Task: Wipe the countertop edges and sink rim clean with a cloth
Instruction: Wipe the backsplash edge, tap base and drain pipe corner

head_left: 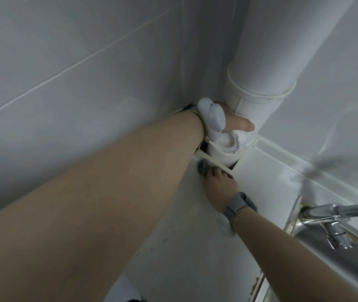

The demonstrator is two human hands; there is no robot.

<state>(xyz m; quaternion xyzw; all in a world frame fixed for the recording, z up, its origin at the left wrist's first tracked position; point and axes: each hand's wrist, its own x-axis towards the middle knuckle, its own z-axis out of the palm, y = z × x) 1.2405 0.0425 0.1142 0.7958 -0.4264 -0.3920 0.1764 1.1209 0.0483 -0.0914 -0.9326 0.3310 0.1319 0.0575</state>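
My right hand [219,188] grips a small grey cloth [203,167] and presses it onto the white countertop [173,225] in the back corner, against the cream sealing strip at the foot of the pipe. My left hand [236,123] reaches into the corner above it. Its thumb lies across the front of the white drain pipe [258,92], and its fingers are hidden behind the pipe and a white wrist-worn device [211,116]. The steel sink rim [291,225] runs along the lower right, apart from both hands.
A chrome faucet [334,216] juts over the sink at the right. The pipe's open side cap [228,142] sits just above the cloth. White tiled walls meet in the corner, and a raised backsplash ledge [304,166] runs along the right wall. Rust spots mark the sink's near edge.
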